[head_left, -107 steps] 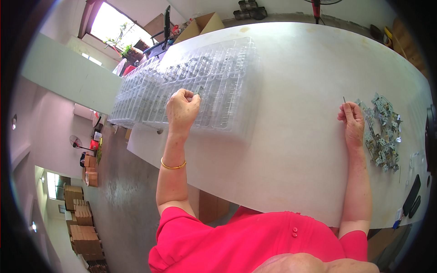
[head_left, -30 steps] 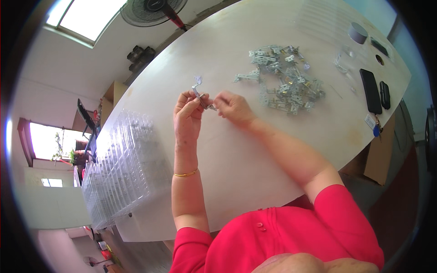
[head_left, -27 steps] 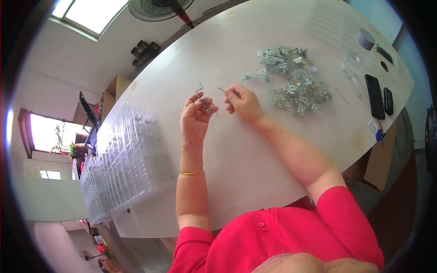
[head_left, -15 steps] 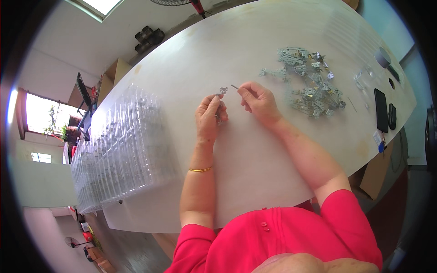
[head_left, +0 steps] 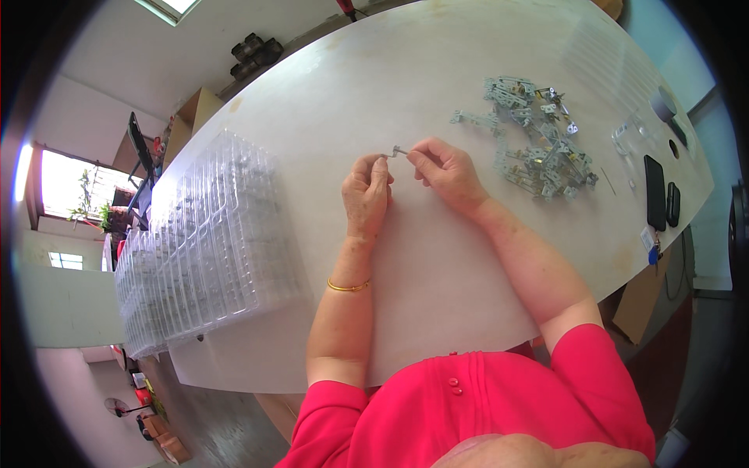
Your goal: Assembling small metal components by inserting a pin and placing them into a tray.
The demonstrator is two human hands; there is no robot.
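Two-handed pinch above the bench (head_left: 437, 265), inward of its near edge: left hand (head_left: 365, 199) grips a small metal bracket (head_left: 396, 149), right hand (head_left: 445, 171) a thin rod (head_left: 404, 152); steadiness should aid alignment.

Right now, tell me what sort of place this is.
Probably a small workshop: a heap of small metal parts and stacked clear trays on a white table, with cardboard boxes beyond.
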